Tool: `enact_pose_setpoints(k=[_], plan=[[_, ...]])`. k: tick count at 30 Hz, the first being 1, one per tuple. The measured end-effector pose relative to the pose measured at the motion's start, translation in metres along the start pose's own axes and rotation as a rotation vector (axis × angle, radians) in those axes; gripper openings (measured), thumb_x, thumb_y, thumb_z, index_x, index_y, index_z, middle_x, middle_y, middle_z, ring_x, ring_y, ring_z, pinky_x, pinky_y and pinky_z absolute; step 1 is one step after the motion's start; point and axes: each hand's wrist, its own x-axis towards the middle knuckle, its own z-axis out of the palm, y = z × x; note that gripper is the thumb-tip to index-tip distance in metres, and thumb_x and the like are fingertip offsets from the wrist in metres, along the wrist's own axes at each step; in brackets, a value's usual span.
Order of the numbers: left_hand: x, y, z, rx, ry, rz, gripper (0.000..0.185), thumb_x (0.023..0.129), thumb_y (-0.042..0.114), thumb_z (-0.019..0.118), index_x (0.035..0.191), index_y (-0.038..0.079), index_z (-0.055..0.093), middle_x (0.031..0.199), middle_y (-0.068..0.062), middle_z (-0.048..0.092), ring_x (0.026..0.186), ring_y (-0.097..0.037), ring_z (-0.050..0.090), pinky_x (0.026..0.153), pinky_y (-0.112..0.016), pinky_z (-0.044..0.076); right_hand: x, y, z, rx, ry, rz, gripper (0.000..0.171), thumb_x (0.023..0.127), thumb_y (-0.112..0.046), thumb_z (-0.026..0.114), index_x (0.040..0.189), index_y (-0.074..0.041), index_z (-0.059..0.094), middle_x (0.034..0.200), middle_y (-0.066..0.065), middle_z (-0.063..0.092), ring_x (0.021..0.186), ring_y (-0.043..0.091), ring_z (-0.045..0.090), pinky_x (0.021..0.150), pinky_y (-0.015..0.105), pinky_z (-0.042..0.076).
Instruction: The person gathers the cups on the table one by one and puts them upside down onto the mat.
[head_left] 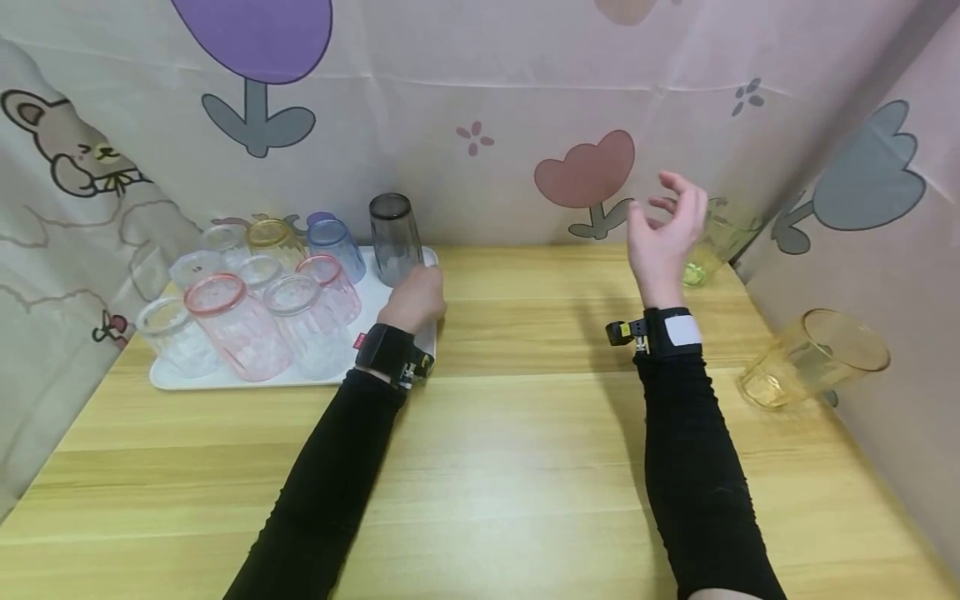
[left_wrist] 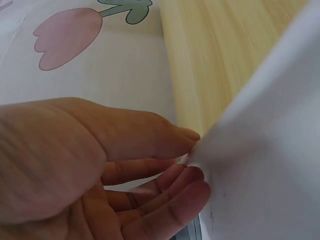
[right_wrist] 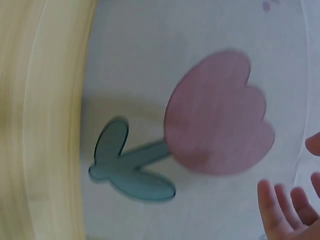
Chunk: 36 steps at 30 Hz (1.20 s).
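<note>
A white tray on the table carries several upturned clear and coloured drinking glasses, among them a pink glass and a blue glass. My left hand is at the tray's right side, just in front of a tall grey glass. In the left wrist view its thumb and fingers pinch the edge of the tray. My right hand is raised in the air over the right part of the table, fingers loosely bent and holding nothing.
A yellow glass leans at the table's right side. A green glass is in the back right corner, partly behind the right hand. Patterned curtains hang along the wooden table's back and sides.
</note>
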Motion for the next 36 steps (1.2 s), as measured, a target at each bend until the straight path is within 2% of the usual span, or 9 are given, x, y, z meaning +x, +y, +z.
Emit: enact_pose_setpoints(k=[3, 5, 10, 14, 19, 23, 27, 31, 36], plan=[[0.001, -0.001, 0.0, -0.006, -0.006, -0.008, 0.014, 0.086, -0.003, 0.063, 0.1, 0.001, 0.063, 0.106, -0.016, 0.065, 0.096, -0.031, 0.06, 0.076, -0.042, 0.054, 0.01, 0.009, -0.009, -0.037, 0.065, 0.048, 0.051, 0.093, -0.002, 0.067, 0.142, -0.011, 0.053, 0.14, -0.005, 0.045, 0.119, 0.004, 0.045, 0.099, 0.023, 0.047], [0.002, -0.001, 0.0, -0.01, -0.01, -0.015, 0.013, 0.086, -0.003, 0.063, 0.099, 0.001, 0.063, 0.106, -0.015, 0.065, 0.095, -0.03, 0.06, 0.074, -0.041, 0.054, 0.015, 0.016, -0.016, -0.078, 0.109, 0.045, 0.055, 0.093, -0.008, 0.07, 0.144, -0.013, 0.05, 0.144, -0.006, 0.042, 0.124, 0.001, 0.04, 0.106, 0.019, 0.039], [0.001, -0.001, 0.001, -0.003, -0.013, -0.021, 0.011, 0.086, -0.003, 0.063, 0.096, 0.002, 0.063, 0.102, -0.014, 0.066, 0.09, -0.03, 0.061, 0.067, -0.037, 0.051, 0.025, 0.038, -0.032, -0.152, 0.189, 0.065, 0.088, 0.091, -0.032, 0.079, 0.161, -0.015, 0.027, 0.165, -0.005, 0.021, 0.147, -0.001, 0.017, 0.119, 0.016, 0.013], [0.001, -0.002, 0.002, 0.009, -0.006, -0.014, 0.011, 0.084, -0.004, 0.063, 0.094, 0.002, 0.063, 0.099, -0.014, 0.067, 0.087, -0.029, 0.061, 0.065, -0.037, 0.051, 0.026, 0.049, -0.041, -0.115, 0.21, 0.151, 0.117, 0.089, -0.038, 0.082, 0.167, -0.014, -0.002, 0.172, -0.003, -0.004, 0.152, -0.002, -0.004, 0.119, 0.015, 0.007], [0.001, -0.001, 0.003, 0.023, -0.004, -0.013, 0.012, 0.084, -0.003, 0.065, 0.095, 0.002, 0.064, 0.1, -0.013, 0.068, 0.088, -0.029, 0.062, 0.07, -0.038, 0.055, 0.026, 0.056, -0.048, 0.028, 0.199, 0.3, 0.136, 0.085, -0.038, 0.085, 0.162, -0.02, -0.024, 0.17, -0.01, -0.022, 0.148, -0.007, -0.018, 0.116, 0.011, 0.002], [0.002, 0.0, 0.004, 0.034, -0.011, -0.021, 0.01, 0.084, -0.003, 0.067, 0.093, 0.002, 0.067, 0.102, -0.014, 0.069, 0.089, -0.028, 0.063, 0.073, -0.039, 0.056, 0.031, 0.07, -0.05, 0.161, 0.167, 0.446, 0.145, 0.081, -0.035, 0.089, 0.158, -0.032, -0.033, 0.166, -0.017, -0.029, 0.146, -0.01, -0.022, 0.117, 0.011, 0.003], [0.002, 0.0, 0.005, 0.038, -0.018, -0.032, 0.009, 0.084, -0.002, 0.068, 0.092, 0.002, 0.067, 0.103, -0.013, 0.069, 0.09, -0.028, 0.063, 0.074, -0.039, 0.056, 0.037, 0.085, -0.052, 0.255, 0.135, 0.564, 0.149, 0.079, -0.03, 0.091, 0.154, -0.039, -0.038, 0.163, -0.018, -0.033, 0.147, -0.007, -0.02, 0.117, 0.011, 0.016], [0.001, 0.002, 0.004, 0.03, -0.01, -0.033, 0.013, 0.085, -0.002, 0.066, 0.097, 0.002, 0.065, 0.103, -0.013, 0.068, 0.092, -0.029, 0.062, 0.077, -0.041, 0.056, 0.04, 0.095, -0.056, 0.29, 0.102, 0.62, 0.148, 0.081, -0.027, 0.09, 0.152, -0.043, -0.039, 0.163, -0.02, -0.034, 0.149, -0.004, -0.019, 0.118, 0.013, 0.02], [0.001, 0.002, 0.005, 0.035, 0.003, -0.03, 0.019, 0.086, -0.002, 0.064, 0.105, 0.001, 0.063, 0.105, -0.014, 0.067, 0.094, -0.03, 0.062, 0.079, -0.042, 0.056, 0.042, 0.106, -0.059, 0.315, 0.052, 0.667, 0.139, 0.088, -0.021, 0.083, 0.153, -0.044, -0.038, 0.163, -0.02, -0.033, 0.151, -0.002, -0.015, 0.117, 0.014, 0.024]])
